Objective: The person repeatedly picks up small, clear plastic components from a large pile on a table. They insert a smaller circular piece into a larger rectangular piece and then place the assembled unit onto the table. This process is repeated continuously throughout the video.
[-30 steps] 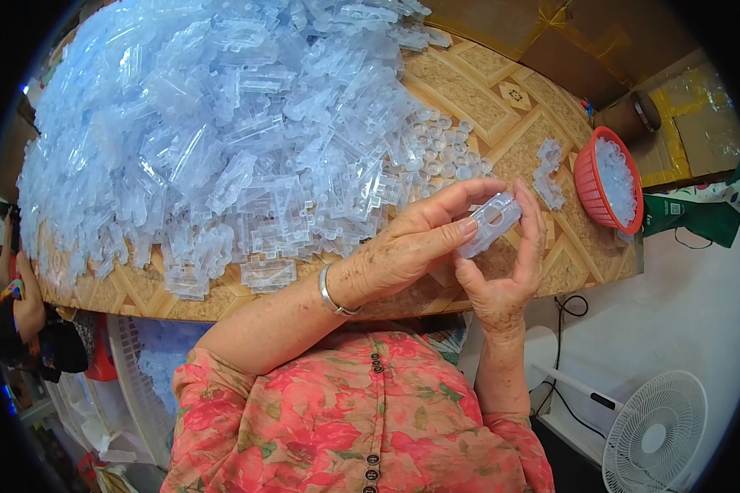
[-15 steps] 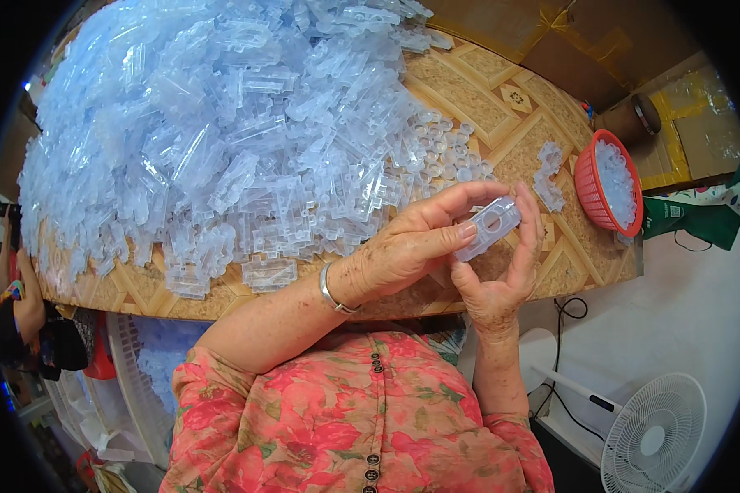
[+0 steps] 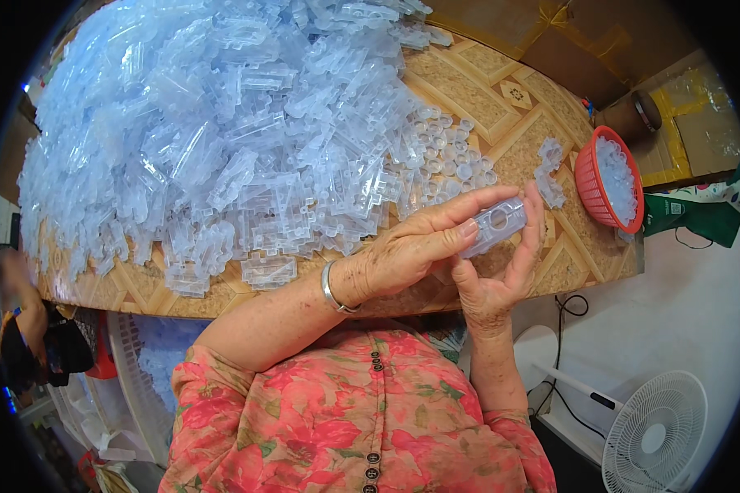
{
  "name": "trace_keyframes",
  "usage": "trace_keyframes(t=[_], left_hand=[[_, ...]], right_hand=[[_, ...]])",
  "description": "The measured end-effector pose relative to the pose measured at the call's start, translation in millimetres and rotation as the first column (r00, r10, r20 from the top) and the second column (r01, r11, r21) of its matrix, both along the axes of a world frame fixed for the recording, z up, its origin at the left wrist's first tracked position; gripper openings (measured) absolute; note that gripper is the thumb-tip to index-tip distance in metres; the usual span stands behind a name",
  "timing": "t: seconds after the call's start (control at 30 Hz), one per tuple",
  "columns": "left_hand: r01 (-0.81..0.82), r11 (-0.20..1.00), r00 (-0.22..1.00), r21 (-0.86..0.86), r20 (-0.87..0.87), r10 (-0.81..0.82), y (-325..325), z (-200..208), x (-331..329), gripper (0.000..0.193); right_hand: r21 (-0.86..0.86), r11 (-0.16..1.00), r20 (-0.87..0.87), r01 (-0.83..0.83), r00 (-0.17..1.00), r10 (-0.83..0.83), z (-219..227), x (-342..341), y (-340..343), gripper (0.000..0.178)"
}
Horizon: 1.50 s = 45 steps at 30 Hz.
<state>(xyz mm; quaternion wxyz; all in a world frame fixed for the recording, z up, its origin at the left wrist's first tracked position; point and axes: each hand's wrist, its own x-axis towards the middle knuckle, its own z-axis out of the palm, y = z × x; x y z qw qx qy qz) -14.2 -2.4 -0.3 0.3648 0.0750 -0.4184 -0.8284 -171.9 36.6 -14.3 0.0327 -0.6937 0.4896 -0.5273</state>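
Observation:
Between my two hands, above the table's near edge, is a clear plastic casing [image 3: 500,220] with a round hole in it. My left hand [image 3: 423,242] pinches its left end, thumb on the upper face and fingers behind. The fingers and thumb of my right hand [image 3: 506,275] close around its right and lower edges. A large heap of clear plastic casings [image 3: 247,123] covers the left and middle of the table. Several small round clear caps [image 3: 452,152] lie just beyond my left hand.
A red plastic basket [image 3: 588,185] full of clear pieces stands at the table's right edge. Two loose clear pieces [image 3: 548,172] lie beside it. Cardboard boxes [image 3: 575,49] stand behind. A white fan [image 3: 654,435] is at lower right. Another person's arm [image 3: 31,316] shows at far left.
The casing has tilted slightly in my hands, and my fingers have shifted a little on it. At far left, the other person has moved.

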Motion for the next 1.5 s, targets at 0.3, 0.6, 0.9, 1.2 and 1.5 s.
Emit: trace_keyframes(t=[0.3,0.6,0.9,1.2,1.5], left_hand=[[-0.022,1.000,1.000,0.007,-0.013,0.022,3.3,8.3,1.8,0.065],[-0.217,0.769,0.920,-0.602,0.137,0.367,-2.9,3.5,1.1,0.064],[-0.048,0.727,0.831,-0.685,0.376,0.410,7.4,-5.0,-3.2,0.041],[0.056,0.378,0.653,-0.924,0.320,0.686,11.8,-11.9,-6.7,0.032],[0.059,0.366,0.652,-0.929,0.313,0.691,6.3,-5.6,-4.7,0.033]], right_hand=[[0.008,1.000,0.002,-0.003,1.000,0.003,2.0,-1.6,-0.8,0.091],[-0.030,0.997,-0.073,0.067,0.995,-0.069,3.9,4.0,4.2,0.085],[0.312,0.946,0.011,-0.086,0.996,0.087,13.6,-44.2,32.4,0.049],[0.410,0.909,-0.158,-0.074,0.976,0.151,2.5,-50.6,29.7,0.040],[0.523,0.852,-0.004,0.024,1.000,-0.026,1.0,-62.2,-7.0,0.034]])
